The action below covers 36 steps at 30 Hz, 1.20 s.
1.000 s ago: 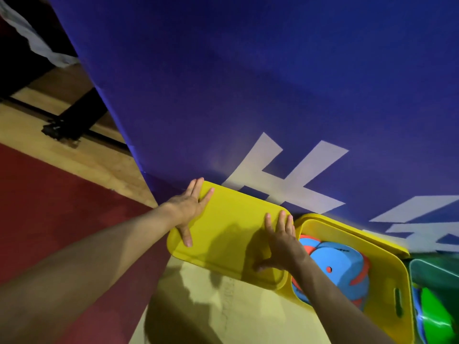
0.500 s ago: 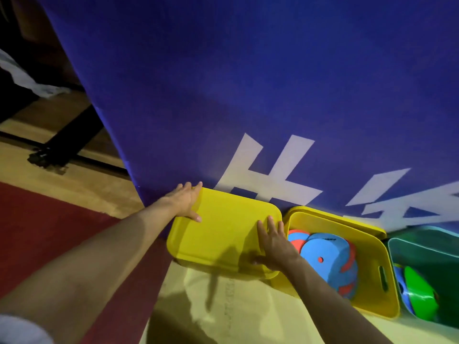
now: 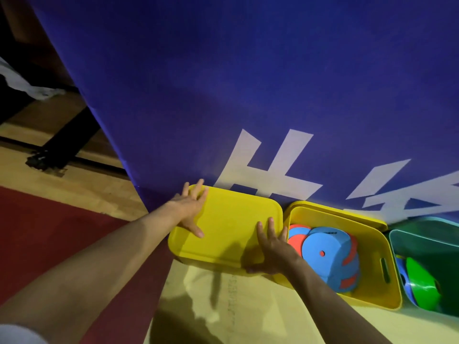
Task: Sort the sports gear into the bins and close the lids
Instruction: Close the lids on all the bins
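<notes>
I see my left hand [image 3: 189, 211] and right hand [image 3: 272, 247] with fingers spread flat, gripping nothing, on the yellow lid [image 3: 228, 227] capping its bin on the floor, and just beyond my right fingers the open yellow bin [image 3: 370, 294] holds blue-and-red discs [image 3: 327, 256].

A large blue padded panel [image 3: 248, 83] with white block lettering [image 3: 270, 167] printed low on its face is seen standing upright across most of the view. Left of the panel, pale wooden flooring [image 3: 82, 184] is crossed by a black metal bar [image 3: 67, 140]. A dark red floor area [image 3: 37, 234] is laid out in front of the wood. A crumpled white cloth [image 3: 29, 88] is seen far left of the panel.
</notes>
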{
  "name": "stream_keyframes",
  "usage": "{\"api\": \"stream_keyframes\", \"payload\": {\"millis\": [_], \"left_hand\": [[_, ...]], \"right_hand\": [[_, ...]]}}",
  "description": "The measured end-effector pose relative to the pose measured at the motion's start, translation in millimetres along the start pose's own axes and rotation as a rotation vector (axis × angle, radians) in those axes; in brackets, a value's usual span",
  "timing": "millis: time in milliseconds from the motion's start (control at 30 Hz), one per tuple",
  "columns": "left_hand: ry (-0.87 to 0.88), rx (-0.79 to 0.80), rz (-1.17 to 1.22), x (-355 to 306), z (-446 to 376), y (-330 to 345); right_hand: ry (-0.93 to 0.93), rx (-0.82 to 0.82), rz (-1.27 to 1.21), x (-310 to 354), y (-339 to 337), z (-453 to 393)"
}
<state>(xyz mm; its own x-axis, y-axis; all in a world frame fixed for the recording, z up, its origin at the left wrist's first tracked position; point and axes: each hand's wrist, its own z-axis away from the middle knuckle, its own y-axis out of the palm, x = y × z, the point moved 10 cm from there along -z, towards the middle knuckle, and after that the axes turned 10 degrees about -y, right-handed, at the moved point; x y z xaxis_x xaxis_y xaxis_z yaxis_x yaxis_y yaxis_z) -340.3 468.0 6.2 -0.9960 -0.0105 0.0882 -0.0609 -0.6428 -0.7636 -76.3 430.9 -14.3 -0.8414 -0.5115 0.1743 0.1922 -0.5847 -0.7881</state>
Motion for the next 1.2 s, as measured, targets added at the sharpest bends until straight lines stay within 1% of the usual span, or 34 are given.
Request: {"api": "stream_keyframes", "payload": {"millis": [67, 167, 300, 400, 500, 567, 633, 700, 800, 900, 1000, 1067, 1200], "left_hand": [[0.065, -0.014, -0.071, -16, 4, 7], [0.052, 0.002, -0.105, -25, 6, 9], [0.034, 0.016, -0.092, -25, 7, 4], [0.008, 0.035, -0.098, -24, 9, 1], [-0.014, 0.042, -0.092, -35, 18, -4], [0.031, 0.017, -0.087, -58, 24, -10], [0.083, -0.040, -0.066, -86, 29, -21], [0.109, -0.083, -0.023, -117, 36, -33], [0.127, -0.136, 0.010, -169, 46, -45], [0.137, -0.215, 0.028, -220, 52, -63], [0.141, -0.260, 0.062, -262, 53, -85], [0.129, -0.269, 0.073, -281, 49, -95], [0.090, -0.260, 0.031, -308, 37, -104]], "right_hand": [[-0.016, -0.031, 0.002, -1, 2, -2], [-0.019, -0.046, 0.021, -5, 2, -4], [0.002, 0.036, 0.114, 7, -13, -5], [0.023, 0.078, 0.124, 16, -22, -4], [-0.008, 0.005, 0.066, 12, -21, 6], [-0.017, -0.114, 0.010, 1, -26, 24], [0.017, -0.244, -0.061, -23, -29, 49], [0.058, -0.328, -0.082, -59, -28, 79], [0.115, -0.364, -0.020, -130, -23, 121], [0.189, -0.407, -0.028, -206, -31, 149], [0.214, -0.462, 0.011, -262, -45, 164], [0.214, -0.471, 0.032, -280, -52, 168], [0.147, -0.482, 0.066, -291, -65, 160]]}}
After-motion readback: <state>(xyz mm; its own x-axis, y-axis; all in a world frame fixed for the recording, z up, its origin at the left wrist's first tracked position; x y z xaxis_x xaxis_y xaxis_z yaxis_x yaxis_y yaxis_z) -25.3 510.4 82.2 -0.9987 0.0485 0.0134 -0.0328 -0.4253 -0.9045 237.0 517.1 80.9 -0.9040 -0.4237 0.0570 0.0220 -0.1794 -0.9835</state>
